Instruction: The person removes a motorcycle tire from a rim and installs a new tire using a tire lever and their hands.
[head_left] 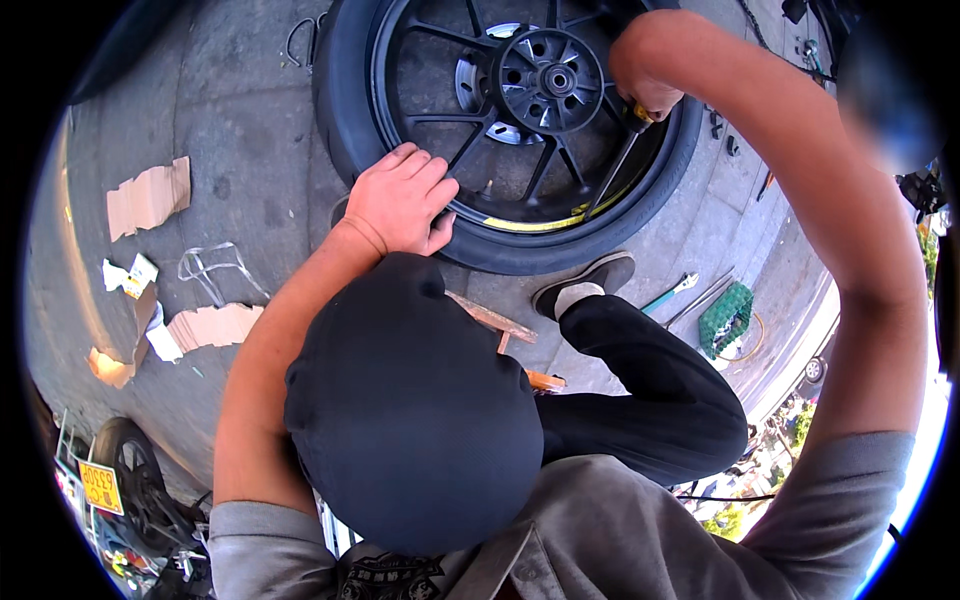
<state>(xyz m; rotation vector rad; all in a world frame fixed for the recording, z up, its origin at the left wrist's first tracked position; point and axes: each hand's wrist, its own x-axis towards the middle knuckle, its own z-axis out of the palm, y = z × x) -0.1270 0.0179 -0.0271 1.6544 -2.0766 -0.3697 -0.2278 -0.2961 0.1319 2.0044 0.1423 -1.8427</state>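
A black motorcycle wheel with its tyre lies flat on the ground at the top of the view. My left hand grips the tyre's near left side, fingers over its inner edge and thumb toward the near side. In my right hand is a screwdriver with a yellow and black handle and a long metal shaft. It slants down to the near right part of the rim, where its tip meets the gap by the tyre. My right fingers are partly hidden behind the bent wrist.
My black-clad knee fills the middle. Right of my shoe lie a teal-handled wrench and a green basket. Torn cardboard is scattered at left; a parked motorcycle's wheel stands at lower left.
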